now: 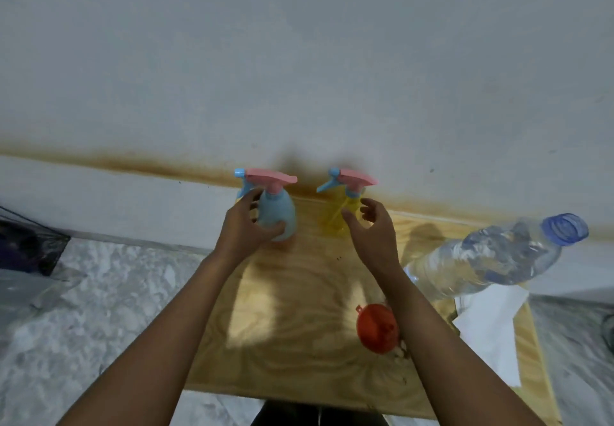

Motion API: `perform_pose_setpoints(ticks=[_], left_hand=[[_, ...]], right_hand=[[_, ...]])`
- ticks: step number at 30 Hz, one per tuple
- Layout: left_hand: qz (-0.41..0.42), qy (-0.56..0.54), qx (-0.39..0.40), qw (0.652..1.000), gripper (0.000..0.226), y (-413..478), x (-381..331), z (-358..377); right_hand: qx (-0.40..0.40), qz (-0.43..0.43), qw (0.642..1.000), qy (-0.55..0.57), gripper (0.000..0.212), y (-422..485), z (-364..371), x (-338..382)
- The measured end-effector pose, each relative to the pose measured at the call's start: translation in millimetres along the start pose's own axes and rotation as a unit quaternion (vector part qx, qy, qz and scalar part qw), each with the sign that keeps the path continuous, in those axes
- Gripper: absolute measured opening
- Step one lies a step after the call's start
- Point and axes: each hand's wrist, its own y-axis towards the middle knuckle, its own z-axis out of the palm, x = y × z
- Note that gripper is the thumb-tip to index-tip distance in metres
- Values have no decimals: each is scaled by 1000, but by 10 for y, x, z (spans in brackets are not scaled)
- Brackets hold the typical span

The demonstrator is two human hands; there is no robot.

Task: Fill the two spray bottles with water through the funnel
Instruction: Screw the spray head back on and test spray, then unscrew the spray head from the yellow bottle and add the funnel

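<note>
**Two light bottles, tops still on**

Head view: at the back of the wooden board, the small blue plastic spray bottle is gripped round its belly by the left hand. The right hand is held just beside the see-through yellow spray bottle, fingers spread, nothing held. Both bottles look light and smooth, so the belly is judged the best place to hold. The orange plastic funnel is partly hidden by the right arm.

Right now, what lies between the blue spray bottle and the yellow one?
In the head view, only bare wooden board shows between the blue spray bottle and the yellow spray bottle.
</note>
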Motion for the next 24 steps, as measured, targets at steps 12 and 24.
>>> perform_pose_setpoints(ticks=[12,24], left_hand=[[-20,32,41,998,69,560,272,101],[-4,13,-48,999,80,54,-101,159]], right_hand=[[-8,-41,999,6,30,425,179,-11],[1,-82,996,21,26,190,-31,58]])
